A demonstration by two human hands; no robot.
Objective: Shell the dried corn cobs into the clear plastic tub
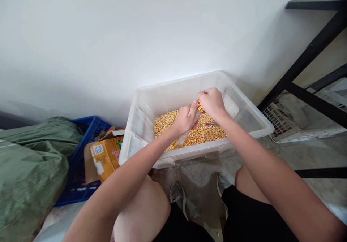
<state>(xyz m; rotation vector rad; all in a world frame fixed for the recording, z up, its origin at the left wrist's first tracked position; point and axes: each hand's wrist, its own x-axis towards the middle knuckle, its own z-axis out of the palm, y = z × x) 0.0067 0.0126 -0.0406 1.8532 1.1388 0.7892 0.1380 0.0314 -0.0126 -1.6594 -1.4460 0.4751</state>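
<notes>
Above a translucent plastic bin (176,154), my left hand (186,118) and my right hand (212,102) meet on a corn cob (200,106). Yellow kernels show on the cob between the two hands; the rest of it is mostly hidden by my fingers. Both hands are closed around it, the right one at the upper end and the left one just below. Loose corn kernels (207,137) cover the bin's floor. A thin rod-like tool (208,124) lies on the kernels under my right hand. Beside my left wrist is a pale, long piece (183,138), perhaps a bare cob.
Left of the bin stands a blue crate (76,155) with a torn yellow carton (107,155) and a green cloth or sack (32,162). A black metal frame (306,57) rises at the right, beside a white basket (282,122). A white wall is behind.
</notes>
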